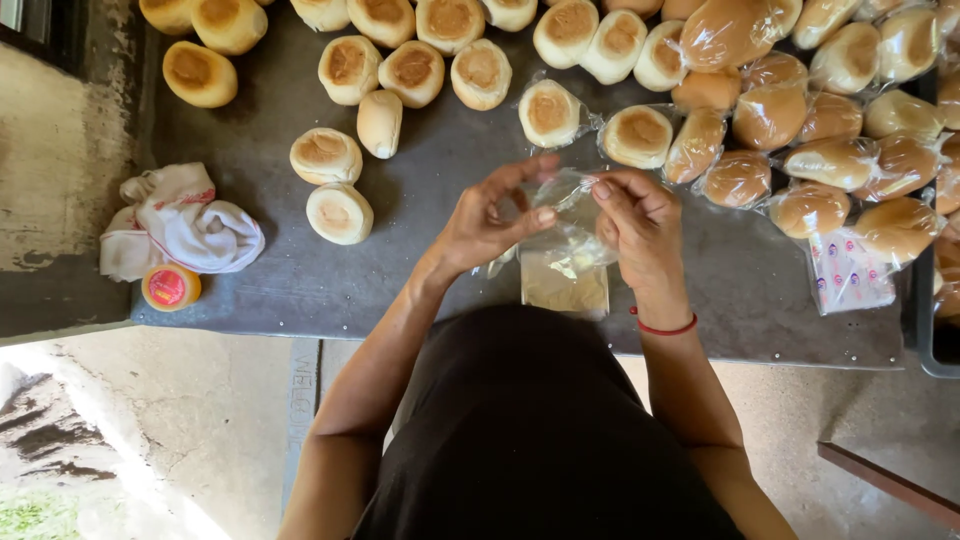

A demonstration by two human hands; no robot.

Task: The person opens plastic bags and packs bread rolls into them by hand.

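Observation:
My left hand (492, 220) and my right hand (637, 222) hold a clear plastic bag (566, 215) between their fingertips, just above the grey table (280, 270). Both hands pinch the bag's upper edge; whether anything is inside the bag is hard to tell. Under the hands lies a small stack of flat clear bags (565, 285). Bare round buns (340, 212) lie to the left and along the far edge. Buns wrapped in clear plastic (808, 208) are heaped at the right.
A crumpled white cloth (180, 225) and a small round container with an orange lid (171, 287) sit at the table's left front corner. A pack of printed bags (850, 275) lies at the right front. A concrete floor (200, 430) lies below the table edge.

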